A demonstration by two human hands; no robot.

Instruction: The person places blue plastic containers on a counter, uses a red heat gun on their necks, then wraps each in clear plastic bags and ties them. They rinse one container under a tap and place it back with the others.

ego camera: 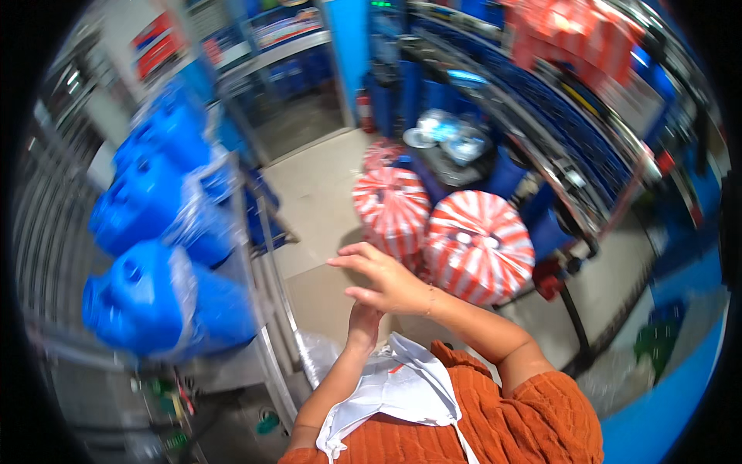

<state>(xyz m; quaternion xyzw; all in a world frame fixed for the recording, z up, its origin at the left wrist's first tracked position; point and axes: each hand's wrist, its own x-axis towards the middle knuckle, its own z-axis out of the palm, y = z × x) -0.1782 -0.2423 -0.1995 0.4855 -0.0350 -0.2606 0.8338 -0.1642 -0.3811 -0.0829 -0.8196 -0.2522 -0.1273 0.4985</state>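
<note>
My right hand (385,284) is held out in front of my chest with its fingers apart and nothing in it. Just below it is my left hand (365,325), close to or touching the right; its fingers are mostly hidden. Beyond my right hand stand round bundles in red-and-white striped plastic, a nearer one (480,246) and one beside it (391,203). On the left, blue plastic jugs (214,313) lie on their sides on a metal rack, partly wrapped in clear film. A white apron (394,388) hangs over my orange top.
A metal rack rail (272,371) runs along my left. To the right stands a long metal-framed machine or conveyor (539,133) with more striped plastic (579,40) on top. A fire extinguisher (364,110) is by the blue post. Clear bags (452,139) lie on a dark container.
</note>
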